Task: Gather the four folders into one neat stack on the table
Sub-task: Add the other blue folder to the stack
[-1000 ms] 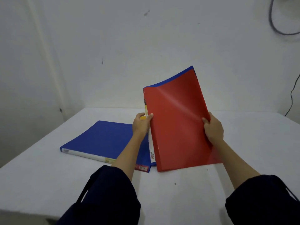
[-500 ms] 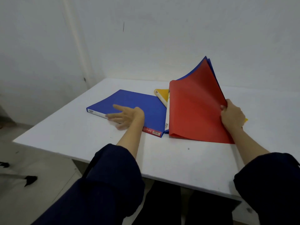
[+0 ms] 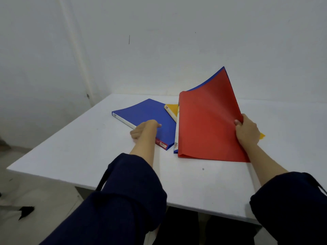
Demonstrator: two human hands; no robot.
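While the blue folder (image 3: 145, 114) lies flat on the white table (image 3: 74, 149), the left hand (image 3: 144, 129) rests at its near edge, fingers curled together over the spine; whether they grip it cannot be told. A yellow folder (image 3: 172, 109) lies just beside it. The right hand (image 3: 246, 131) pinches the red folder (image 3: 205, 124), tilted upright with a second blue one behind.

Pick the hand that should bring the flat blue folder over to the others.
Left. The left hand already rests on the flat blue folder at its near edge, while the right hand is occupied propping up the red folder.
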